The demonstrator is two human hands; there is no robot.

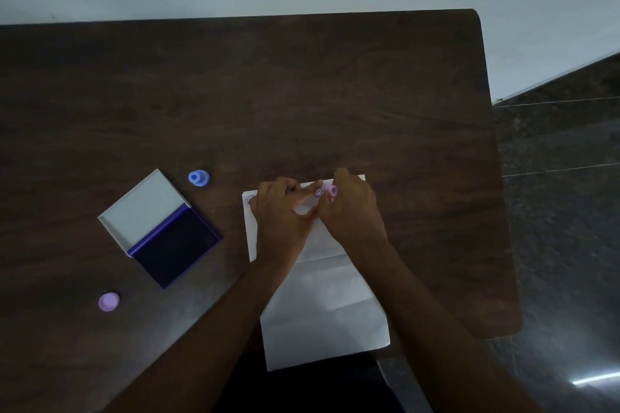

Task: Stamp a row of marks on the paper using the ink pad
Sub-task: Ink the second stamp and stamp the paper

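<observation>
A white sheet of paper [322, 305] lies on the dark wooden table [302, 94]. Blue round marks show along its top edge, one at the left corner [250, 200] and a smiley mark [317, 192] near the middle. My right hand [352, 211] grips a small pink stamp [332, 190] and holds it down on the paper just right of the smiley mark. My left hand [281, 214] rests flat on the paper's upper part, fingers spread towards the stamp. The open ink pad [174, 245], dark blue with a white lid, sits left of the paper.
A blue stamp [198, 177] stands behind the ink pad. A pink cap or stamp [108, 301] lies near the table's front left. The table's right edge [496, 178] drops to a dark tiled floor. The paper's lower end overhangs the table's front edge.
</observation>
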